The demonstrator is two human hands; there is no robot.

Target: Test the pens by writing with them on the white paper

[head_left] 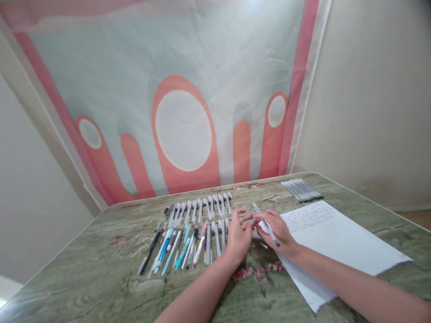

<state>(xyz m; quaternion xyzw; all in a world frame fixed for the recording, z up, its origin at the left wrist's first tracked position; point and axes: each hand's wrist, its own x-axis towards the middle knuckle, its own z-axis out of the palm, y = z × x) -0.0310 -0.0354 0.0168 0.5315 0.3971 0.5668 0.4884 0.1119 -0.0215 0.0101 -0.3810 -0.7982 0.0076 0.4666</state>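
Note:
My right hand (pixel 274 231) is closed around a clear-barrelled pen (pixel 266 224) with a dark lower end, which slants across the fingers. Beside it, my left hand (pixel 239 235) has its fingers bent, thumb and fingertips drawn together against the right fingertips. Whatever may be between those fingertips is too small to make out. Just left of the left hand lie pens in two rows: a back row of translucent white pens (pixel 193 211) and a front row with a blue-and-white pen (pixel 163 249), a turquoise pen (pixel 182 254) and a black pen (pixel 150 253). A small pale piece (pixel 264 245) rests beneath the right hand.
A large white sheet of paper (pixel 350 242) with handwriting near its top lies under my right forearm. Several thin, dark-tipped pens or refills (pixel 302 190) lie side by side at the back right of the wood-patterned table (pixel 101 255). Behind it hangs a patterned cloth (pixel 222 67).

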